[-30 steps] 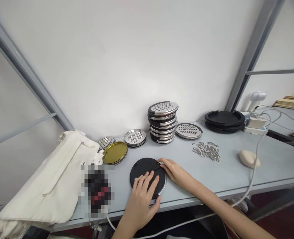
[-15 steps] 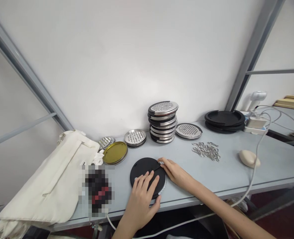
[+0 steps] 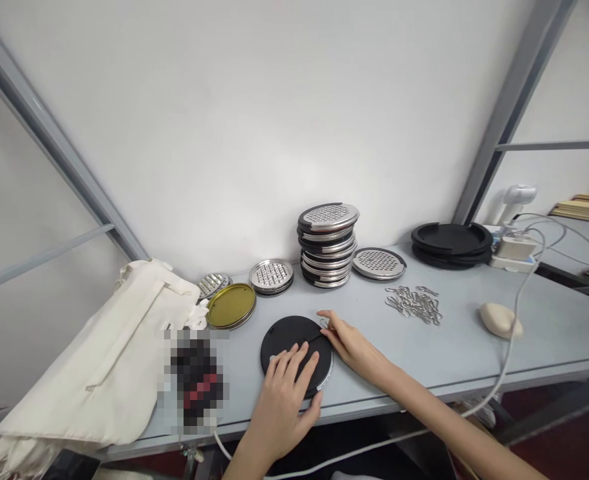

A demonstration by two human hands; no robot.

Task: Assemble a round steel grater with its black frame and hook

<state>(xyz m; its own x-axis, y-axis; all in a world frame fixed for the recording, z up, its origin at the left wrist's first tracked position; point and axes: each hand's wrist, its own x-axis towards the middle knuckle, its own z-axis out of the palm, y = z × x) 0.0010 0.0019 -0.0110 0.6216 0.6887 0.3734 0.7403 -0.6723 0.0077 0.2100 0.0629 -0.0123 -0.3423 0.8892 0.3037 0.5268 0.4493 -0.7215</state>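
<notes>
1. The left hand is held spread, pressed on the black round disc lying on the surface.
2. The right hand has been drawn slightly back; whether the small wire clip at the rim is pinched cannot be told.

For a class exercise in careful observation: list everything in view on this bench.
black round disc: one, black, front centre
tall grater stack: one, silver and black, back centre
single grater: one, silver, right of the tall stack
short grater stack: one, silver, left of the tall stack
lids: one stack, gold, back left
rings: one stack, black, back right
wire clips: loose pile, silver, right of centre
cloth bag: one, cream, left end
left hand: one, on the disc
right hand: one, at the disc's right edge
</notes>
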